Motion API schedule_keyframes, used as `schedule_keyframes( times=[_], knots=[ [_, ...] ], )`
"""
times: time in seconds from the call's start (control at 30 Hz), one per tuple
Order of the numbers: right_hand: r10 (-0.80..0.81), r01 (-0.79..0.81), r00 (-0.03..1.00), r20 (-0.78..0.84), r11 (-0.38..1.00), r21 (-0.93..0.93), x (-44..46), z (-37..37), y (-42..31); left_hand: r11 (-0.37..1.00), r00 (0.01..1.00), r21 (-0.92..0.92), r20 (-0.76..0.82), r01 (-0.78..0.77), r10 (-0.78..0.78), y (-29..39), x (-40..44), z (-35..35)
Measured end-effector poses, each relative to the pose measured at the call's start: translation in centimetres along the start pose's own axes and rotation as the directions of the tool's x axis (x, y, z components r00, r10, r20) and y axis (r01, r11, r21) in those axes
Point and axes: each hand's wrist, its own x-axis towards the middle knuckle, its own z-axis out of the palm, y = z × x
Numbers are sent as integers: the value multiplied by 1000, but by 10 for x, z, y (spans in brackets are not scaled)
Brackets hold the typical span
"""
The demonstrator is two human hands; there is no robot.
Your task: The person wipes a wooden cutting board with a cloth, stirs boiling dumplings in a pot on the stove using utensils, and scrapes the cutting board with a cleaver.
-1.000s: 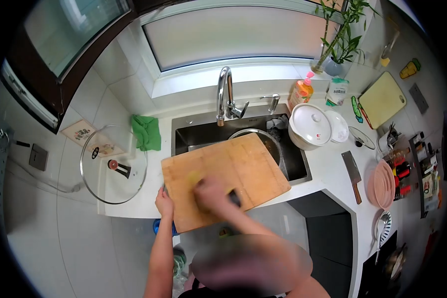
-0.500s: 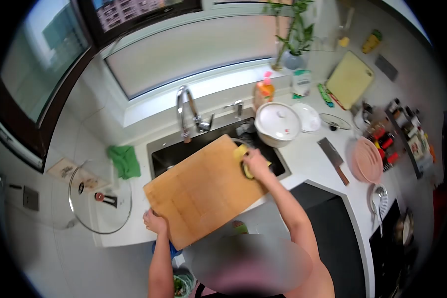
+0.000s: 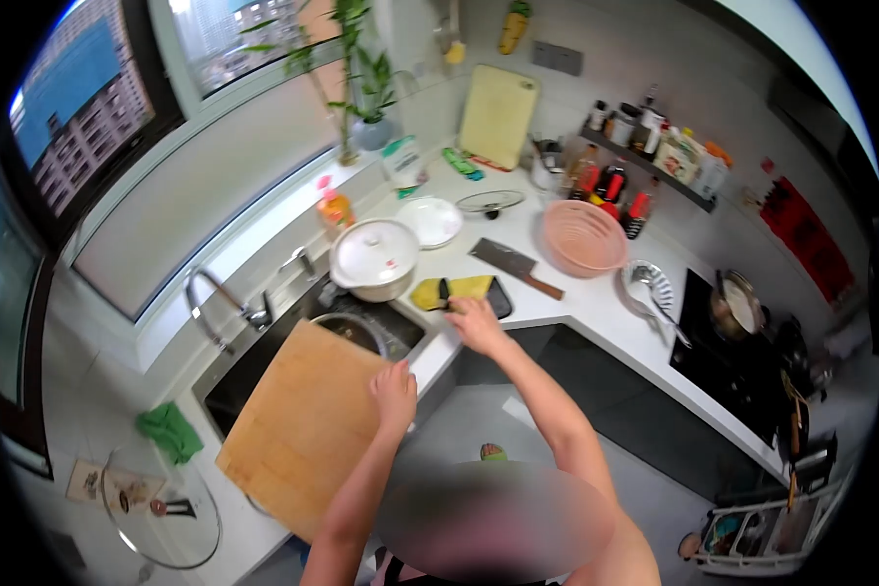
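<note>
My left hand (image 3: 394,396) is closed on the right edge of a wooden cutting board (image 3: 313,420), which slants across the sink (image 3: 232,386) and the counter's front edge. My right hand (image 3: 476,325) is at the counter's edge, its fingers curled on a flat yellow and black cloth-like item (image 3: 471,286). What exactly that item is, I cannot make out. Behind the board, a round metal pot (image 3: 366,332) shows partly in the sink. A white lidded pot (image 3: 374,256) stands just beyond the sink's right end.
A cleaver (image 3: 518,266) lies beyond my right hand, near a pink basket (image 3: 586,237). White plates (image 3: 430,223) and a glass lid (image 3: 491,201) are further back. A stove (image 3: 728,352) is at the right. The faucet (image 3: 220,308) rises behind the sink; a green cloth (image 3: 171,433) lies left.
The view has turned right. My right hand has carried the yellow and black item from the board's right edge onto the counter. My left hand has shifted from the board's left edge to its right.
</note>
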Motion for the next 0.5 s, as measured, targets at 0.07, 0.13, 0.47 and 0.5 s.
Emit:
schedule_keyframes(
  times=[0.07,0.13,0.47,0.5],
  knots=[
    [83,-82,996,37,996,-21,-29,-16,19,996,998,-89,55,-31,35,15,4,33],
    [183,-183,982,53,983,1,-54,-29,51,992,985,-121,171,47,-26,40,10,60],
    [447,-451,879,168,893,-16,-91,-35,202,972,910,-183,410,145,-59,155,63,237],
    [403,-403,911,88,915,-19,-89,-29,210,971,911,-179,405,160,-76,158,67,250]
  ],
)
